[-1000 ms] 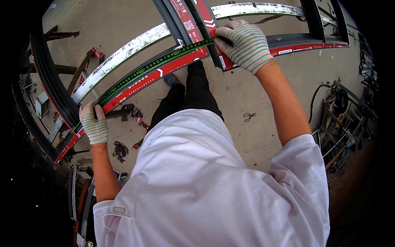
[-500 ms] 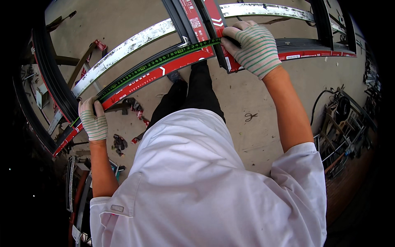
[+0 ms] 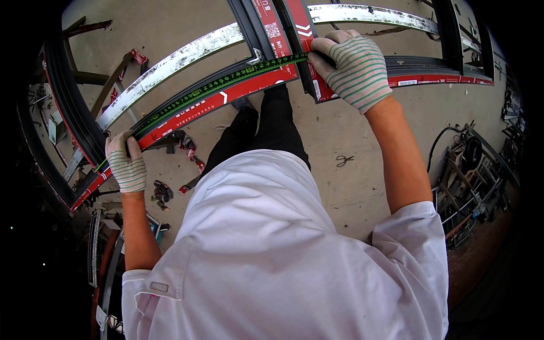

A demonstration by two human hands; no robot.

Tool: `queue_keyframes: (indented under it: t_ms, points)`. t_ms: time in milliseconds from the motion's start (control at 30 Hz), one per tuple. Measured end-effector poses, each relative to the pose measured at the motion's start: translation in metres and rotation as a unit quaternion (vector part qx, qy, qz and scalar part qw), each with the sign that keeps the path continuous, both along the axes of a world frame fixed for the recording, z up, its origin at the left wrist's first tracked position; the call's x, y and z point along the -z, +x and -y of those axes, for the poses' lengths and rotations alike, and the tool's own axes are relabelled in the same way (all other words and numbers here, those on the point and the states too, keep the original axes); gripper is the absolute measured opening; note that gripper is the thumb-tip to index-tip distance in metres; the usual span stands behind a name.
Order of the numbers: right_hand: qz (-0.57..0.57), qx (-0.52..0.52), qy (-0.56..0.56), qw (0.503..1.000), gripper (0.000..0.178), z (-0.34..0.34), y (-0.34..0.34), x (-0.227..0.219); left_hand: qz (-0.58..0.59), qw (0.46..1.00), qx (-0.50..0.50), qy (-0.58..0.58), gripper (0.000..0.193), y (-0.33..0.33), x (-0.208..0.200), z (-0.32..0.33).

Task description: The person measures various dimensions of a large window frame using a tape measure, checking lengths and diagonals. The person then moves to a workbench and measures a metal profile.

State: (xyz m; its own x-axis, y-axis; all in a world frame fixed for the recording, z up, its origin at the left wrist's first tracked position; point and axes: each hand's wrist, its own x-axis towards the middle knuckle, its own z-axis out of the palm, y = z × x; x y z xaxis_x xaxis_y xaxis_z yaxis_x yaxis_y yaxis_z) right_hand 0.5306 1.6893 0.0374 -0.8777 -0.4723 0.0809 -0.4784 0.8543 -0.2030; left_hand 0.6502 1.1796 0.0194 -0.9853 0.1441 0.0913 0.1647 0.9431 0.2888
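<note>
A green tape measure (image 3: pixel 226 79) stretches along a dark window frame (image 3: pixel 187 115) faced with red film. At its left end, my left hand (image 3: pixel 126 163), in a white glove with green stripes, is closed on the tape, its thumb against the frame's edge. The right end of the tape runs to my right hand (image 3: pixel 356 69), gloved alike and closed beside an upright frame bar (image 3: pixel 299 28). A dark piece, seemingly the tape's case, shows partly under those fingers; most of it is hidden. A short bit of tape sticks out past the left hand.
White-marked metal rails (image 3: pixel 175 71) run beneath the frame. Scissors (image 3: pixel 344 161) lie on the floor below my right arm. Dark scraps (image 3: pixel 163 194) lie near my left forearm. Metal lengths and a rack (image 3: pixel 467 181) stand at the right.
The view has shifted slightly against the frame. Both hands keep their hold on the tape, which stays stretched along the same frame.
</note>
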Motion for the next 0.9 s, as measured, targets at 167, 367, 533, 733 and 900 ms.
queue_keyframes:
  t_ms: [167, 367, 533, 733, 900]
  points:
    - [0.007, 0.003, 0.005, 1.0, 0.02, -0.0006, -0.0005, 0.0009, 0.0, 1.0, -0.002, -0.002, 0.015, 0.0005, 0.001, 0.0013]
    - [-0.005, 0.0, 0.019, 1.0, 0.022, -0.0019, -0.0004, 0.0055, 0.003, 1.0, -0.005, -0.004, 0.015, 0.0015, 0.0019, 0.0018]
    - [0.016, 0.012, 0.018, 1.0, 0.021, 0.0005, 0.0013, 0.0008, 0.004, 1.0, -0.003, -0.002, 0.014, 0.0008, 0.0008, 0.0008]
    - [0.024, 0.018, 0.019, 0.999, 0.022, 0.0007, 0.0017, 0.0011, 0.003, 1.0, -0.004, 0.002, 0.015, 0.0014, 0.0012, 0.0008]
    - [0.015, 0.013, 0.02, 1.0, 0.021, 0.0002, 0.0012, 0.0016, 0.002, 1.0, -0.003, -0.002, 0.015, 0.002, 0.0018, 0.002]
